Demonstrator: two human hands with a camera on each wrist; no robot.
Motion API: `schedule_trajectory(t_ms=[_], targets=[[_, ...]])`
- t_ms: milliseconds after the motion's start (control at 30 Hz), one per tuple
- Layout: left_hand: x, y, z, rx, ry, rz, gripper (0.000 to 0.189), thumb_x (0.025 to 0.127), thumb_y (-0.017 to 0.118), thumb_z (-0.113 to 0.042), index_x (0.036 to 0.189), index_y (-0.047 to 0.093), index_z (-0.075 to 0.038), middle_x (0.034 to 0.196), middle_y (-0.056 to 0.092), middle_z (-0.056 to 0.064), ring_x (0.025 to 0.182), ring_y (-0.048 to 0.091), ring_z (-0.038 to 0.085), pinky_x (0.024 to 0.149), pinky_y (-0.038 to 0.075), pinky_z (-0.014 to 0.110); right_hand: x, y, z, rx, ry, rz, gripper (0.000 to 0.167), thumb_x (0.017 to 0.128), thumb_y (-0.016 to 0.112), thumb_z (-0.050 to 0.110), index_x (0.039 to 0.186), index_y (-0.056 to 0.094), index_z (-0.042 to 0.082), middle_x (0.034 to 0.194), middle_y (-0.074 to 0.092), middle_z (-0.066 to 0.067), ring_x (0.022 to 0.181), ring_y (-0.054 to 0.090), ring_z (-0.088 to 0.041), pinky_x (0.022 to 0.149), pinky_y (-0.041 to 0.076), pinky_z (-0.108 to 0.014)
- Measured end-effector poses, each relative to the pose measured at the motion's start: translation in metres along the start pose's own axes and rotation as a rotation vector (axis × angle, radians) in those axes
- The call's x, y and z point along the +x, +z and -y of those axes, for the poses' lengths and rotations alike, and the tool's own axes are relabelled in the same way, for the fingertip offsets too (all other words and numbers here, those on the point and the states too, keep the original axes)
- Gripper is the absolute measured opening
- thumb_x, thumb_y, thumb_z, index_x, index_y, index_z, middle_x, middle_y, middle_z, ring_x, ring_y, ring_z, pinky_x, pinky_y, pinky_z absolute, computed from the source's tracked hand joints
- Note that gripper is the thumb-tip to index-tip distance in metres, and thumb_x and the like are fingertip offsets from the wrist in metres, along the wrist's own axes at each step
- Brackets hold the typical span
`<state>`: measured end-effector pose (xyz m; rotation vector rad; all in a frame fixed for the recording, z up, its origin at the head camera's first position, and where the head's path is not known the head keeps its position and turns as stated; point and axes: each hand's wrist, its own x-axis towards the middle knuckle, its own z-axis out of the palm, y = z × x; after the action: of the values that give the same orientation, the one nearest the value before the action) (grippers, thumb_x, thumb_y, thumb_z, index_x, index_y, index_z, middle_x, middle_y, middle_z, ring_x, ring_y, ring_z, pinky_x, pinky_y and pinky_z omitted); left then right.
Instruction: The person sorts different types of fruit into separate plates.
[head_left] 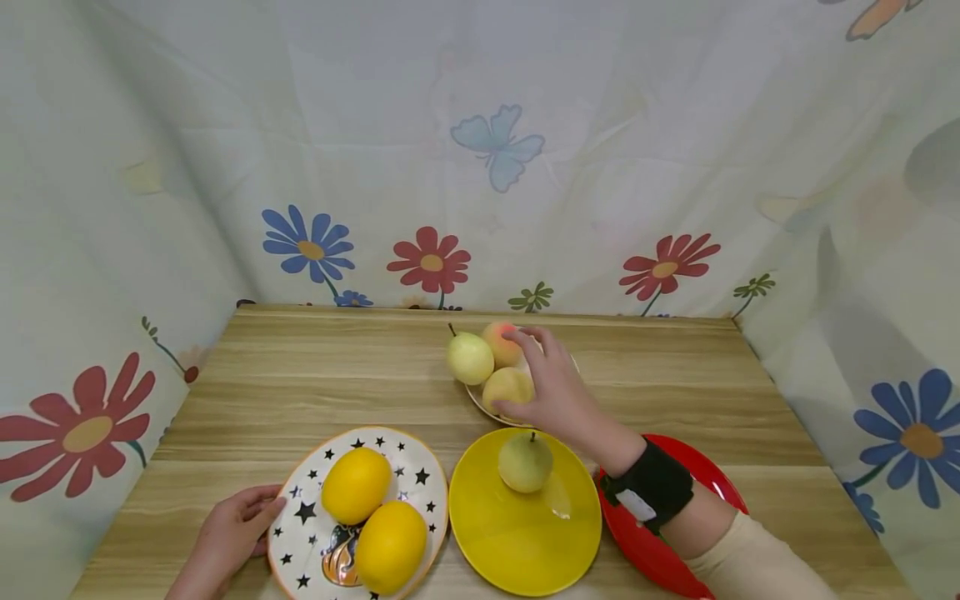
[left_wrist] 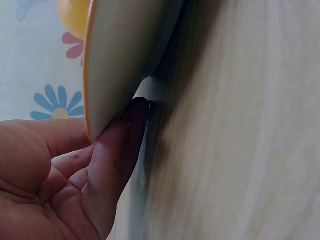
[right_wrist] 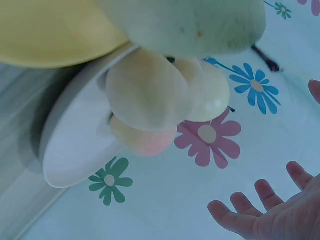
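My left hand (head_left: 236, 529) pinches the rim of a white star-patterned plate (head_left: 412, 462), thumb at the rim and fingers beneath, as the left wrist view shows. Two bright yellow oval fruits (head_left: 391, 547) lie on that plate. At the back, my right hand (head_left: 555, 387) hovers with thumb and fingers spread beside a pale yellow round fruit (head_left: 506, 388). That fruit sits in a white dish (right_wrist: 75, 135) with a pinkish peach (head_left: 498, 342) and a yellow-green pear (head_left: 470, 358). In the right wrist view the fingertips (right_wrist: 220, 210) are apart from the fruit.
A yellow plate (head_left: 517, 550) carrying a green pear (head_left: 526, 462) stands at front centre, between the star plate and a red plate (head_left: 637, 533). My right forearm passes over the red plate. A flower-printed curtain (head_left: 360, 150) encloses the wooden table (head_left: 337, 358).
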<state>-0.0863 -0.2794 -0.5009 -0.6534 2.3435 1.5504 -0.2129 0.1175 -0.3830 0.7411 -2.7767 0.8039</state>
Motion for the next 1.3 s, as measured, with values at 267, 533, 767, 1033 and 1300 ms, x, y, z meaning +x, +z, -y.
schedule_trajectory(t_ms=[267,533,767,1033,1300], targets=[[0.0,0.0,0.001,-0.018,-0.003,-0.011,0.052,0.094,0.059,-0.026,0.131,0.047,0.008,0.105,0.065,0.019,0.077,0.063,0.015,0.063,0.058,0.034,0.035,-0.002,0.006,-0.017,0.069,0.042,0.085,0.072,0.08,0.041,0.141,0.035,0.02,0.144,0.029,-0.013,0.129,0.031,-0.035,0.1,0.041,-0.054],[-0.001,-0.001,0.002,-0.027,0.008,-0.01,0.05,0.095,0.059,-0.024,0.131,0.047,0.009,0.105,0.066,0.018,0.078,0.064,0.015,0.063,0.058,0.033,0.066,0.003,0.007,-0.049,0.076,0.076,0.088,0.072,0.079,0.046,0.143,0.033,0.022,0.146,0.027,-0.013,0.131,0.03,-0.035,0.104,0.036,-0.054],[0.002,0.0,0.002,-0.02,-0.006,-0.013,0.052,0.094,0.059,-0.027,0.131,0.047,0.008,0.104,0.066,0.017,0.076,0.064,0.015,0.063,0.058,0.033,0.087,0.008,0.006,-0.079,0.079,0.108,0.093,0.072,0.078,0.05,0.145,0.029,0.021,0.149,0.024,-0.014,0.133,0.028,-0.037,0.105,0.036,-0.054],[0.002,0.001,0.001,-0.043,-0.004,-0.011,0.052,0.094,0.06,-0.026,0.131,0.047,0.008,0.104,0.066,0.017,0.076,0.064,0.015,0.063,0.058,0.033,0.1,0.011,0.013,-0.006,0.11,0.142,0.098,0.072,0.078,0.048,0.148,0.023,0.021,0.151,0.019,-0.013,0.136,0.022,-0.035,0.105,0.037,-0.052],[0.001,0.001,0.002,-0.03,-0.003,-0.007,0.052,0.094,0.059,-0.027,0.131,0.047,0.007,0.106,0.065,0.018,0.077,0.064,0.015,0.063,0.058,0.033,0.103,0.023,0.007,0.026,0.13,0.222,0.103,0.071,0.079,0.048,0.149,0.019,0.02,0.153,0.016,-0.012,0.137,0.022,-0.035,0.106,0.036,-0.053]])
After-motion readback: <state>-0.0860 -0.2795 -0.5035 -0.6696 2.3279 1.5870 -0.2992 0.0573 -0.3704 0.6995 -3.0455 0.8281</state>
